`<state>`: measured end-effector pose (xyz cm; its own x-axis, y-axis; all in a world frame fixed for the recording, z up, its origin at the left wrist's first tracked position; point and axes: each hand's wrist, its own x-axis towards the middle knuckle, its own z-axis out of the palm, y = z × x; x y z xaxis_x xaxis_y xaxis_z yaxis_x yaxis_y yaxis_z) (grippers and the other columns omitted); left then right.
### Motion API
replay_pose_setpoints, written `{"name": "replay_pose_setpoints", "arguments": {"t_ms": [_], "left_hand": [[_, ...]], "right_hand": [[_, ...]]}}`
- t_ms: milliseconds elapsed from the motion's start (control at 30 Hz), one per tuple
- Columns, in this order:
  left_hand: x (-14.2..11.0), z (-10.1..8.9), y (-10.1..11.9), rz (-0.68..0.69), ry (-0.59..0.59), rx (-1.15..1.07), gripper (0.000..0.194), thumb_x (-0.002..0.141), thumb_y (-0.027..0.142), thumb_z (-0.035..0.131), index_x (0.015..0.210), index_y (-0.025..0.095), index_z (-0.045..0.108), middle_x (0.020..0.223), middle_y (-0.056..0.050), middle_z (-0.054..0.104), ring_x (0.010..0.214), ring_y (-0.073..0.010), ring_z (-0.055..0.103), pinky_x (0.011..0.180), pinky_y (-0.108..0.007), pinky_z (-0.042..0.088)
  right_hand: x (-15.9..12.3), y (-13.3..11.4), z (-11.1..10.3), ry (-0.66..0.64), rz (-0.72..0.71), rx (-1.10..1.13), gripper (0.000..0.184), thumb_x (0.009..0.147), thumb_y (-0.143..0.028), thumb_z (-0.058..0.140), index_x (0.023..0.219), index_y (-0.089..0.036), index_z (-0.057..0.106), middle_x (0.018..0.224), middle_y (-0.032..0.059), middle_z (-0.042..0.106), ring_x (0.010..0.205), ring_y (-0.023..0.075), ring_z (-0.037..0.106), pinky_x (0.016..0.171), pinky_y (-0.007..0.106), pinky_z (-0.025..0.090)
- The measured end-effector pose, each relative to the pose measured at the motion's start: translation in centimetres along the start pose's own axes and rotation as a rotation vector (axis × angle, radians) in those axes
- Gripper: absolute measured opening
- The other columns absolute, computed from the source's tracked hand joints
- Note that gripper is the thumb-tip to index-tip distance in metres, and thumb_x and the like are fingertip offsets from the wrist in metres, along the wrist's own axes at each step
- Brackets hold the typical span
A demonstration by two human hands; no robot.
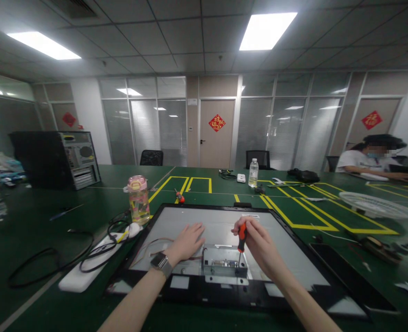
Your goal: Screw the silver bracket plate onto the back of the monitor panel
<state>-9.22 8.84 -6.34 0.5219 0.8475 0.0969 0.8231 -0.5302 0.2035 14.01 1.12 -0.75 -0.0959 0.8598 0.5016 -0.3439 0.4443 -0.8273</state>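
A flat display panel (225, 226) with a black frame lies on the green table in front of me. Near its closer edge is a metal box (221, 254) with ports along its front side. My right hand (255, 235) is closed around the handle of an orange and black screwdriver (242, 237), whose shaft points down at the right part of the metal box. Whether the tip sits in a screw I cannot tell. My left hand (186, 242), with a smartwatch on the wrist, rests flat on the panel left of the box, fingers stretched. Thin wires (152, 244) run beside it.
Left of the panel lie a white power strip (93, 265) with black cables and a pink-lidded bottle (139, 203). A black computer case (55, 159) stands further left. Dark flat parts (351, 274) lie to the right. A person (370, 161) sits at the far right.
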Motion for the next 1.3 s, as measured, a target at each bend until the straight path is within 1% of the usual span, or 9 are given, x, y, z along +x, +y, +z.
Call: {"name": "replay_pose_setpoints", "arguments": {"t_ms": [100,167,300,433,600,767,967,1100,1300], "left_hand": [[-0.03,-0.04,0.02,0.004,0.002,0.002,0.051,0.093,0.035,0.032,0.139,0.013,0.036,0.148,-0.011,0.029,0.137,-0.0230,0.024,0.112,-0.045,0.016],[-0.05,-0.06,0.02,0.005,0.004,0.001,0.051,0.093,0.035,0.031,0.139,0.013,0.037,0.148,-0.011,0.030,0.137,-0.0230,0.025,0.111,-0.045,0.017],[-0.02,-0.05,-0.01,-0.001,0.007,-0.006,0.051,0.093,0.036,0.031,0.139,0.014,0.037,0.148,-0.011,0.030,0.137,-0.0227,0.024,0.112,-0.045,0.016],[0.02,-0.03,-0.04,-0.003,0.001,0.004,0.050,0.094,0.036,0.031,0.139,0.015,0.036,0.148,-0.011,0.029,0.137,-0.0219,0.025,0.112,-0.044,0.017],[-0.10,-0.10,0.14,-0.004,0.012,0.006,0.049,0.094,0.035,0.031,0.139,0.017,0.037,0.148,-0.010,0.031,0.137,-0.0219,0.025,0.112,-0.043,0.017],[-0.26,-0.42,0.43,-0.014,-0.001,0.016,0.049,0.094,0.034,0.031,0.139,0.017,0.037,0.148,-0.010,0.031,0.136,-0.0220,0.026,0.112,-0.043,0.017],[-0.14,-0.34,0.31,-0.011,-0.006,0.001,0.050,0.093,0.034,0.031,0.139,0.016,0.036,0.148,-0.010,0.030,0.137,-0.0221,0.025,0.112,-0.045,0.016],[-0.08,-0.10,0.12,-0.008,0.012,-0.002,0.049,0.093,0.035,0.032,0.139,0.018,0.037,0.148,-0.010,0.031,0.137,-0.0215,0.025,0.112,-0.044,0.016],[-0.05,0.00,-0.04,-0.006,0.002,0.008,0.049,0.094,0.035,0.031,0.139,0.017,0.036,0.148,-0.010,0.030,0.137,-0.0214,0.025,0.112,-0.043,0.016]], "right_hand": [[0.12,0.17,-0.24,0.027,-0.028,-0.056,0.019,0.082,-0.040,0.064,0.079,-0.021,0.064,0.077,0.0021,0.057,0.075,0.0167,0.055,0.065,0.026,0.049],[0.11,0.12,-0.33,0.029,-0.012,-0.088,0.019,0.079,-0.039,0.067,0.078,-0.021,0.064,0.074,0.0014,0.056,0.068,0.0157,0.054,0.057,0.025,0.049],[-0.01,-0.12,-0.11,0.006,0.049,-0.072,0.028,0.081,-0.045,0.063,0.094,-0.021,0.065,0.074,0.0027,0.059,0.061,0.0153,0.053,0.045,0.023,0.045],[0.04,0.07,0.04,0.003,0.027,-0.011,0.027,0.084,-0.047,0.058,0.089,-0.021,0.064,0.077,0.0036,0.061,0.065,0.0156,0.055,0.050,0.024,0.047],[0.11,0.47,-0.50,0.009,-0.025,-0.087,0.019,0.080,-0.040,0.066,0.080,-0.021,0.064,0.077,0.0008,0.056,0.062,0.0129,0.052,0.054,0.024,0.047],[-0.07,0.18,-0.46,-0.016,0.007,-0.069,0.022,0.085,-0.041,0.059,0.098,-0.023,0.062,0.074,0.0012,0.057,0.061,0.0141,0.051,0.046,0.022,0.043],[0.02,-0.32,0.00,-0.031,-0.046,-0.051,0.021,0.087,-0.041,0.055,0.086,-0.022,0.063,0.076,0.0022,0.061,0.070,0.0156,0.056,0.063,0.026,0.046],[0.12,-0.25,-0.23,0.005,-0.117,-0.151,0.022,0.081,-0.039,0.065,0.069,-0.020,0.063,0.078,0.0021,0.056,0.079,0.0173,0.055,0.075,0.029,0.047],[0.04,-0.12,-0.40,0.007,-0.020,-0.124,0.023,0.084,-0.043,0.060,0.091,-0.022,0.065,0.074,0.0023,0.059,0.066,0.0163,0.055,0.052,0.024,0.047]]}}
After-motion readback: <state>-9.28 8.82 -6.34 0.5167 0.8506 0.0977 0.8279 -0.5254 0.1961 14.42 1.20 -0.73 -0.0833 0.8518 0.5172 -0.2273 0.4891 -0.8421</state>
